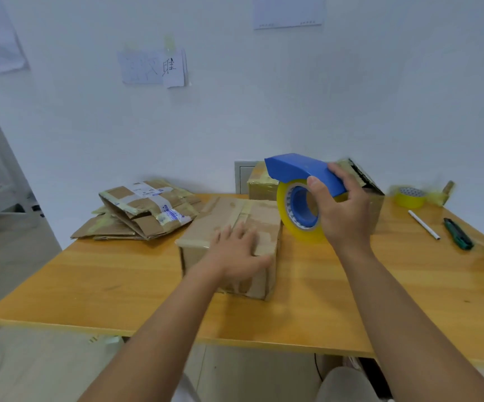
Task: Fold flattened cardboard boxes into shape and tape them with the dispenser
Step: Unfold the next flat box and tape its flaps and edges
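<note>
So basically the folded box (229, 245) is pinned at table centre under the flat left hand (236, 253), seam running 12 to 6. The tape dispenser (301, 192) is gripped by the right hand (344, 210), held at 2 o'clock, clear of the box.

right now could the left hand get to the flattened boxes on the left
Probably yes: the left hand rests flat on the taped box, and the flattened boxes lie just beyond it, with only bare table between.

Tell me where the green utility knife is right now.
In the head view, the green utility knife lies on the table's right side, beside the white pen.
</note>
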`<state>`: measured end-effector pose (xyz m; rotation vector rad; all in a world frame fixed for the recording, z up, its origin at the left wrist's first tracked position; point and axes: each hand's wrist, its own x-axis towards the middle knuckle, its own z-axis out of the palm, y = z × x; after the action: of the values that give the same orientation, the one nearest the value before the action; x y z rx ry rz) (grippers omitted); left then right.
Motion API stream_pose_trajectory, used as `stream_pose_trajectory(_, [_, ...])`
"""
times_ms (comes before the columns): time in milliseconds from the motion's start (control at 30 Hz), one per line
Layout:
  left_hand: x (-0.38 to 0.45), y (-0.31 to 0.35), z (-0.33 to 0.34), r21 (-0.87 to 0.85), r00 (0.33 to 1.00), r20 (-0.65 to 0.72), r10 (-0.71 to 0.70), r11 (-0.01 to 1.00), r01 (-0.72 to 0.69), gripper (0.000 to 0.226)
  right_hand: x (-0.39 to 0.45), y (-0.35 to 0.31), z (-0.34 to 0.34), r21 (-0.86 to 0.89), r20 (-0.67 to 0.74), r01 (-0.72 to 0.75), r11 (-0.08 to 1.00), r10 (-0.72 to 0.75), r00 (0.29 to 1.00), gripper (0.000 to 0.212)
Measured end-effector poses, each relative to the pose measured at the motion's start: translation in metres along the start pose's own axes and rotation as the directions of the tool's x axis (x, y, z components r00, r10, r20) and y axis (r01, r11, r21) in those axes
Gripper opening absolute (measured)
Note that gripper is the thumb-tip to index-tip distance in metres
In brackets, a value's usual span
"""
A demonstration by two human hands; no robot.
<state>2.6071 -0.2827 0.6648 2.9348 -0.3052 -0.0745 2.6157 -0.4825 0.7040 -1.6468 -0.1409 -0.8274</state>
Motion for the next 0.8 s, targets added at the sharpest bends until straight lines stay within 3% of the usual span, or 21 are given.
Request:
stream_pose_trajectory(100, [0.017,0.022,0.016,0.071,0.993,-0.028,-0.118,0.990,0.120,0.096,-0.005,-0.001,-0.005,-0.018,0.006,0.017,1.000,-0.016,1.000,0.042])
stream_pose_trajectory(200, [0.017,0.021,0.018,0.106,0.995,-0.077,-0.065,0.992,0.073,0.077,-0.005,-0.001,-0.014,-0.036,0.011,0.022,0.999,-0.021,1.000,0.040])
stream_pose_trajectory(300, [0.003,0.003,0.000,0.041,0.997,0.045,0.066,0.997,-0.068,0.056,-0.002,-0.003,-0.021,-0.039,-0.002,0.020,0.999,-0.020,1.000,0.038])
stream_pose_trajectory(400, [-0.009,-0.028,-0.025,0.083,0.994,0.112,0.019,0.996,-0.028,0.042,0.003,-0.008,-0.024,-0.030,-0.023,0.036,0.999,-0.037,0.999,0.038])
stream_pose_trajectory(500, [-0.011,-0.044,-0.031,0.090,0.999,0.004,-0.033,0.995,0.032,0.038,0.007,-0.014,-0.021,-0.022,-0.029,0.061,0.998,-0.061,0.998,0.039])
stream_pose_trajectory(633, [-0.003,0.000,0.000,-0.046,0.986,-0.167,-0.004,0.999,-0.004,0.075,0.010,-0.018,-0.007,-0.010,-0.022,0.093,0.996,-0.094,0.995,0.038])
stream_pose_trajectory(733, [0.010,0.041,0.028,0.017,0.963,-0.230,-0.144,0.988,0.152,0.108,0.010,-0.016,0.004,-0.043,0.007,0.112,0.993,-0.112,0.994,0.043])
stream_pose_trajectory(800, [0.017,0.054,0.038,0.087,0.940,-0.291,-0.178,0.974,0.211,0.108,0.007,-0.013,0.009,-0.064,0.040,0.141,0.988,-0.139,0.989,0.047])
